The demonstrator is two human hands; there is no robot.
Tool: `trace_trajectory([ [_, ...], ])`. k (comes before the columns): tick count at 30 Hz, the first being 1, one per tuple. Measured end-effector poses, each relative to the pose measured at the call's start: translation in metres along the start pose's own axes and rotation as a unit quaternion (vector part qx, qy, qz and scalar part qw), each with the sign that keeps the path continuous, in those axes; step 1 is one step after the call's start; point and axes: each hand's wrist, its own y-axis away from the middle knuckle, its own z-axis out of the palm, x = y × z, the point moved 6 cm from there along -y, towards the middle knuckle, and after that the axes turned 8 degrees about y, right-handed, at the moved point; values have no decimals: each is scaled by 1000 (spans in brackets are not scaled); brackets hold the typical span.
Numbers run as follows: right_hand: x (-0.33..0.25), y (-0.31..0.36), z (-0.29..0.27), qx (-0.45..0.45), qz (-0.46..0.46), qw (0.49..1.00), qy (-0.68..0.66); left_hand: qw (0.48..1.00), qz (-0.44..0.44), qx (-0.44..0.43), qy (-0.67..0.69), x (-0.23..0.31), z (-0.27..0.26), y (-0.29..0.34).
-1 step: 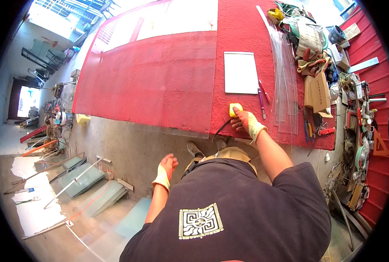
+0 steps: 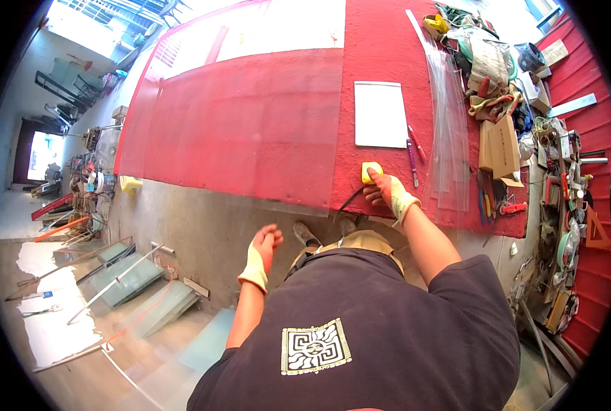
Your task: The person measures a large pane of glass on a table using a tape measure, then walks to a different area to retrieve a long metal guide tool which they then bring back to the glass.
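My right hand, in a light glove with reddish-orange fingers, is closed on a yellow tape measure at the table's near edge. A dark strap trails from the tape measure toward the edge. My left hand, gloved the same way, hangs in the air short of the table; its fingers are curled together and nothing shows in them. Beyond the tape measure lie a white notepad, a purple pen and a red pen. A large clear glass sheet covers the left of the red table.
Narrow glass strips lie along the table's right side. Beyond them are a cardboard box, pliers and piled tools. Glass panes and a white pole are low on the left, near a yellow container.
My left hand has risen slightly forward toward the table, its fingers still curled. My right hand and the tape measure stay almost in place.
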Motion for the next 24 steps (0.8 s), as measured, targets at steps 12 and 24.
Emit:
trace_trajectory([
  [12,-13,22,23,-33,-22,992,-116,610,575,-524,-154,327,283,221],
  [24,-12,23,16,15,-50,998,-43,649,563,-512,11,336,321,284],
])
